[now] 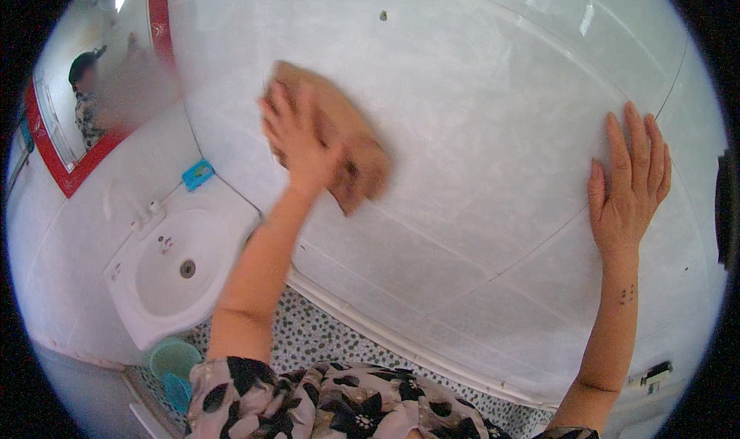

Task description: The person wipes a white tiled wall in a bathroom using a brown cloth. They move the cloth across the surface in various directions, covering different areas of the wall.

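With fingers spread, my left hand (pixel 300 144) presses a brown cloth (pixel 352 132) against the pale tiled wall (pixel 462 121); both hand and cloth are blurred. Part of the cloth sticks out above and to the right of the hand. Farther right, my right hand (pixel 627 190) rests palm down on the same wall, its fingers slightly apart, holding nothing.
A white washbasin (pixel 225 265) with a tap stands at the left, a blue soap dish (pixel 198 175) on its back corner. Above it hangs a red-framed mirror (pixel 69 179). A green bucket (pixel 173 358) and a blue plastic container (pixel 178 391) are on the pebble-patterned floor (pixel 324 329).
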The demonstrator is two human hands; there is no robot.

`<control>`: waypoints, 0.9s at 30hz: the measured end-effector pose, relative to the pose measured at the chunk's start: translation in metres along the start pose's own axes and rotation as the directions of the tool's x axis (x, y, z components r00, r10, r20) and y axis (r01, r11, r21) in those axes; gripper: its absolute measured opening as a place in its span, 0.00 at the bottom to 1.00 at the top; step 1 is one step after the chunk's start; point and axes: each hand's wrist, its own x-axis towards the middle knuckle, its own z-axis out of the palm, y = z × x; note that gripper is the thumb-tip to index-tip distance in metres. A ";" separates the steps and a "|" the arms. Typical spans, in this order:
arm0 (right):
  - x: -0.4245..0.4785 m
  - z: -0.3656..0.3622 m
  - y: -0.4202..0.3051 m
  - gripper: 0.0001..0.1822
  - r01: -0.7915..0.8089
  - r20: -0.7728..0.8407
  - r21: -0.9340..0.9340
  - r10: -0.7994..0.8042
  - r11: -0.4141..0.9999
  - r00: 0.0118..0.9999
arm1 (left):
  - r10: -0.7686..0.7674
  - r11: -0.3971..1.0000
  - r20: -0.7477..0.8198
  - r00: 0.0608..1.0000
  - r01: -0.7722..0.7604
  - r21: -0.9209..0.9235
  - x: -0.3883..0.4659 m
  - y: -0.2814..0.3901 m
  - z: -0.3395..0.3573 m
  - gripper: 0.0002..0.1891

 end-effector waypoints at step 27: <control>0.014 -0.004 -0.014 0.25 0.028 -0.054 -0.002 -0.028 1.000 0.998 | 0.235 0.932 0.187 0.954 -0.166 -0.322 -0.133 0.074 -0.010 0.44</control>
